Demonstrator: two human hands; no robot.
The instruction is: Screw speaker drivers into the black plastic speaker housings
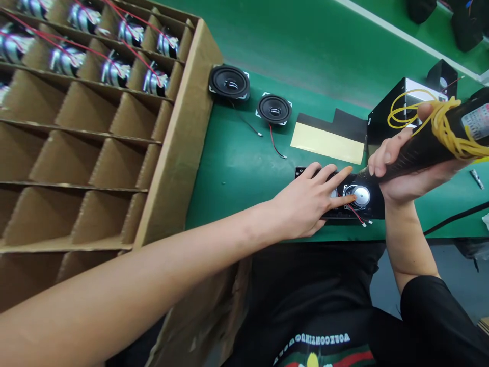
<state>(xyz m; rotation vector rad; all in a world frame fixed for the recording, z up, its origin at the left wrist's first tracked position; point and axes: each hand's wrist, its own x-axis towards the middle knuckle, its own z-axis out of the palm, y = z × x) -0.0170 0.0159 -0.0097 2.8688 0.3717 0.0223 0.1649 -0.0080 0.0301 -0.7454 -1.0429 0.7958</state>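
Observation:
My left hand (315,199) lies with fingers spread over a black panel (376,206) at the green bench's front edge, its fingertips by a round silver-backed speaker (361,195) set in the panel. A second speaker is mostly hidden under the hand. Red and black leads with white plugs hang from the speaker. Wrapped around a black electric screwdriver (414,150), my right hand (405,173) tilts it so its tip points down at the panel's upper edge beside the speaker. Yellow cord (445,127) is wound about the screwdriver body. Exact tip contact is hard to see.
A cardboard box (173,137) with dividers stands left, several speakers in its far cells. Two loose speakers (229,81) lie face up on the bench (244,153). Beyond the panel are a black-and-cream sheet (328,137) and a black box (393,109). A black cable (454,218) runs at right.

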